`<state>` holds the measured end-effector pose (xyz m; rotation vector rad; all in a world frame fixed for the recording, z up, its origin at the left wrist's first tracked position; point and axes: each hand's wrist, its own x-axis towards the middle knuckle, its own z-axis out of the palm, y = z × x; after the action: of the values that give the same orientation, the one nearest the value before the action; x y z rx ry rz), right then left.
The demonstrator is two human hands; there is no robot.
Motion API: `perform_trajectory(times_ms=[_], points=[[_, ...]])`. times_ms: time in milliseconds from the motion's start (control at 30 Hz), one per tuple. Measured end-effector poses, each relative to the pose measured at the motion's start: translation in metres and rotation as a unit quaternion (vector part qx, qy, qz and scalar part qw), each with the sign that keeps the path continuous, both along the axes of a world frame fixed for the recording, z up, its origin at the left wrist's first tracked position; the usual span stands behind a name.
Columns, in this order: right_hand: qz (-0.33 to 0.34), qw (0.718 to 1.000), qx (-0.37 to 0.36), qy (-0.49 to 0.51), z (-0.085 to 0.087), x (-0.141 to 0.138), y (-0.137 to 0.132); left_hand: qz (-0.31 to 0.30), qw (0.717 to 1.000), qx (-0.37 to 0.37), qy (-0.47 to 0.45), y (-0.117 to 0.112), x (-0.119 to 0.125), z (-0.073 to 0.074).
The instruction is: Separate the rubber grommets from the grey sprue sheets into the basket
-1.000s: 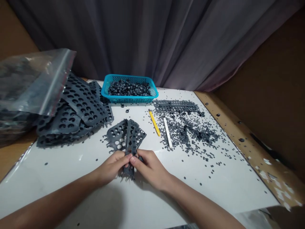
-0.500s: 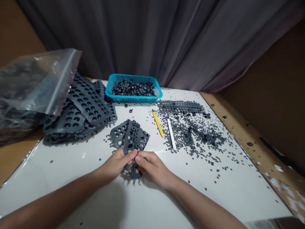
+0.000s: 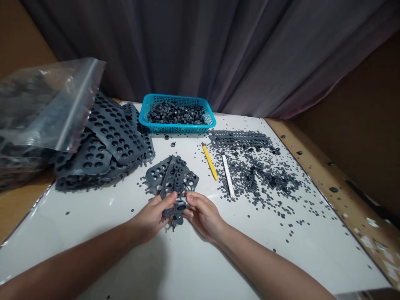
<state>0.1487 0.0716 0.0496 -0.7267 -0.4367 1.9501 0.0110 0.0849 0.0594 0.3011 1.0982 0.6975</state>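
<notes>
Both hands hold a dark grey rubber sheet [image 3: 175,179] full of round holes, near the middle of the white table [image 3: 109,216]. My left hand [image 3: 153,216] pinches the sheet's near edge from the left, and my right hand [image 3: 201,212] pinches it from the right. The sheet's near part is lifted and bent between the fingers, while its far part lies on the table.
A stack of punched grey sheets [image 3: 103,146] lies at the left under a clear zip bag [image 3: 40,104]. A blue basket [image 3: 178,116] of grey rings stands at the back. A yellow stick [image 3: 210,162], a white stick [image 3: 228,176] and scattered grey discs [image 3: 265,179] lie to the right.
My hands have lifted the sheet's near edge a little and drawn slightly apart. The view has shifted slightly.
</notes>
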Motion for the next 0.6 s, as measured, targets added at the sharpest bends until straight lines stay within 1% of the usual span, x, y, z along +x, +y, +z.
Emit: perform_trajectory(times_ms=[133, 233, 367, 467, 600], points=[[-0.005, 1.0, -0.018, 0.016, -0.001, 0.001, 0.001, 0.014, 0.999, -0.029, 0.015, 0.0, 0.001, 0.004], [0.003, 1.0, -0.02, 0.023, -0.002, 0.003, 0.001, 0.018, 0.999, -0.031, -0.008, 0.0, 0.0, 0.005], [0.021, 0.999, -0.011, 0.036, -0.003, 0.004, 0.002, -0.003, 0.999, -0.001, -0.053, 0.0, -0.004, -0.002], [0.033, 0.998, -0.011, 0.045, -0.004, 0.005, 0.003, -0.023, 0.997, 0.022, -0.066, -0.001, -0.007, -0.008], [0.03, 0.998, -0.019, 0.047, -0.006, 0.004, 0.003, -0.023, 0.996, 0.035, -0.08, -0.002, -0.008, -0.012]])
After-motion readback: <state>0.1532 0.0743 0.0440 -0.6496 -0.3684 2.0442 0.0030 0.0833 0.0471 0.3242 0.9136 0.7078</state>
